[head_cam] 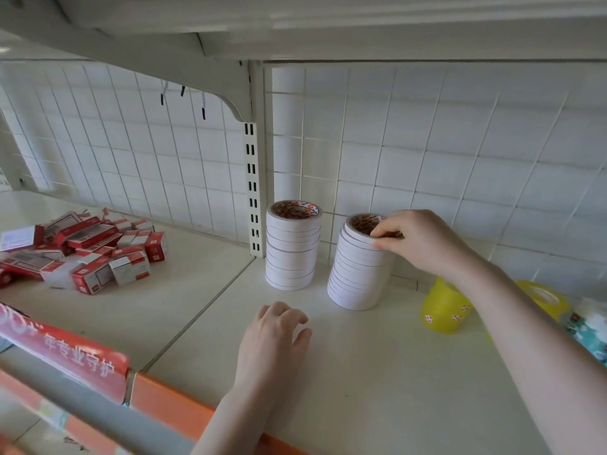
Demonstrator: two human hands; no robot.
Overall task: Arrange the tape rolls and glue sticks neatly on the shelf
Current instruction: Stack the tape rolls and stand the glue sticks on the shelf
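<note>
Two stacks of white tape rolls stand on the cream shelf [377, 372] near the back grid wall. The left stack [292, 247] is upright beside the slotted post. The right stack [359, 267] leans slightly, and my right hand [417, 241] pinches the rim of its top roll. My left hand [274, 336] rests on the shelf in front of the stacks, fingers loosely curled, holding nothing. A yellow tape roll [441, 310] stands to the right, partly behind my right forearm, with another yellow roll [542, 297] beyond it.
A heap of small red and white boxes [85, 254] lies on the left shelf section. The slotted upright post [254, 188] divides the two sections. A patterned packet [588, 326] sits at the far right. An orange shelf edge [170, 402] runs along the front.
</note>
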